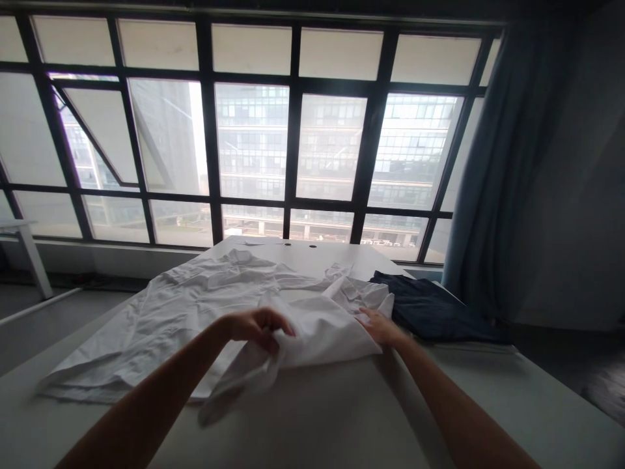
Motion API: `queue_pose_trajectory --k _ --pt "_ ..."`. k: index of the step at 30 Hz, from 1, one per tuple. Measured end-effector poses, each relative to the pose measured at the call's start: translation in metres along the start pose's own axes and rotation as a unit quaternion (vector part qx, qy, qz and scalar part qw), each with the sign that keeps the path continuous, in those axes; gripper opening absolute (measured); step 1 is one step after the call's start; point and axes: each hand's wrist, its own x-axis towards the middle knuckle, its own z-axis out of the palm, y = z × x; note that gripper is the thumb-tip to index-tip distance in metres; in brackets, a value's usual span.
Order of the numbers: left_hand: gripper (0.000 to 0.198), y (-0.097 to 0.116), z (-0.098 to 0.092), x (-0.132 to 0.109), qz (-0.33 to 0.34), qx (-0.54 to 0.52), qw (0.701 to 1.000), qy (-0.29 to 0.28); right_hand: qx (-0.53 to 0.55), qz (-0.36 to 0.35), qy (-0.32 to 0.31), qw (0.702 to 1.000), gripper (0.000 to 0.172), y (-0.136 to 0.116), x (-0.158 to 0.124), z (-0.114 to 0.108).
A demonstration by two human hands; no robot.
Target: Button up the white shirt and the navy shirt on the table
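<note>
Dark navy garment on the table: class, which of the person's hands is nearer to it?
Right. The right hand rests on the white shirt beside the dark navy garment, not touching it; the left hand grips bunched shirt fabric farther away.

A long white cotton shirt (pixel 161 326) lies spread across a white rectangular table (pixel 312 417), a person's left hand (pixel 256 327) gathering its fabric at the near edge, the right hand (pixel 378 327) resting on the shirt just beside. A dark navy cloth garment (pixel 430 309) lies to the shirt's right on the tabletop. Behind the table stands a black-framed glass window (pixel 293 150), a long blue curtain (pixel 488 195) to its right.
</note>
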Motion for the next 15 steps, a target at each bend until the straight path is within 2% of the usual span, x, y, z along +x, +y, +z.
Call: queue_pose_trajectory --k 2,3,4,5,6,7,8,9,10,12,13,15 --pt "0.057 0.005 0.01 0.0 -0.031 0.016 0.984 -0.173 0.034 -0.066 -0.01 0.997 0.056 -0.007 0.001 0.009" --pt "0.061 0.004 0.013 0.003 -0.028 0.013 0.977 -0.209 0.05 -0.097 -0.01 0.994 0.058 -0.011 0.001 0.013" --pt "0.064 0.0 0.015 0.007 -0.015 0.015 0.981 -0.193 0.064 -0.122 -0.006 0.99 0.061 -0.015 0.001 0.016" --pt "0.064 -0.005 0.015 0.012 0.002 0.032 0.991 -0.13 0.074 -0.14 0.0 0.987 0.062 -0.017 0.001 0.018" --pt "0.062 -0.013 0.015 0.017 0.017 0.072 0.997 -0.035 0.081 -0.15 0.007 0.985 0.062 -0.018 0.001 0.019" --pt "0.058 -0.021 0.015 0.023 0.023 0.137 0.988 0.067 0.087 -0.158 0.013 0.983 0.059 -0.019 0.0 0.02" --pt "0.054 -0.029 0.016 0.028 0.019 0.217 0.964 0.15 0.096 -0.166 0.017 0.981 0.054 -0.02 -0.001 0.02" --pt "0.052 -0.036 0.019 0.033 0.01 0.302 0.932 0.202 0.105 -0.173 0.019 0.979 0.047 -0.02 -0.001 0.019" --pt "0.051 -0.043 0.022 0.037 0.0 0.381 0.897 0.225 0.113 -0.178 0.019 0.977 0.038 -0.021 -0.002 0.017" --pt "0.05 -0.05 0.033 0.045 -0.015 0.488 0.843 0.226 0.124 -0.18 0.023 0.975 0.021 -0.024 -0.003 0.014" --pt "0.048 -0.051 0.039 0.048 -0.029 0.511 0.83 0.22 0.124 -0.175 0.024 0.976 0.014 -0.027 -0.003 0.012" --pt "0.043 -0.047 0.05 0.055 -0.072 0.515 0.826 0.218 0.112 -0.156 0.032 0.981 0.006 -0.031 -0.002 0.008"
